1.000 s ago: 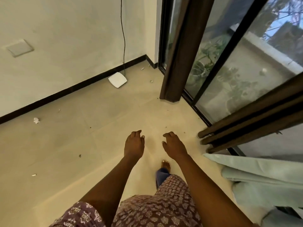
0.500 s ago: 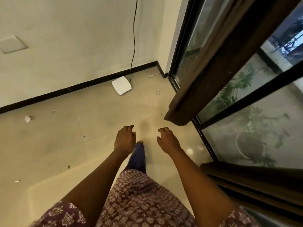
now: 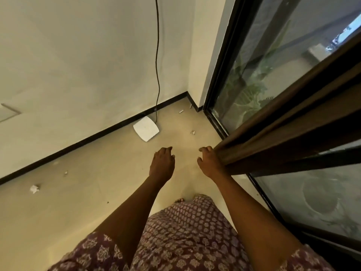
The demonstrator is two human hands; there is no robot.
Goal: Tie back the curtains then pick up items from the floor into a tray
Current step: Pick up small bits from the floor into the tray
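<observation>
Hanging at the right of the view, the brown curtain [image 3: 289,122] runs as a bundle of long folds from the upper right corner down and leftward, its lower end stopping above the floor [image 3: 97,192] just in front of the glass door [image 3: 254,65]. That long axis is what the coming gather looks to turn on: the fabric lies directly to the right of the right hand [image 3: 210,163], whose outer edge sits against the bottom folds, though whether it truly touches or only overlaps them from this angle is hard to say. Its fingers are loosely curled and hold nothing. The left hand [image 3: 162,163] hovers apart, further from the cloth, also relaxed and holding nothing, so the right is clearly the nearer one for a first grasp, with the left having to cross over to help. No tie-back is visible, and the curtain's upper part runs out of view. Scattered further out are a crumpled paper scrap [image 3: 34,188] near the left wall, small bits [image 3: 193,132] toward the corner, and a white flat device [image 3: 146,131] with a black cable [image 3: 157,55] climbing the wall. No tray appears anywhere in view.
</observation>
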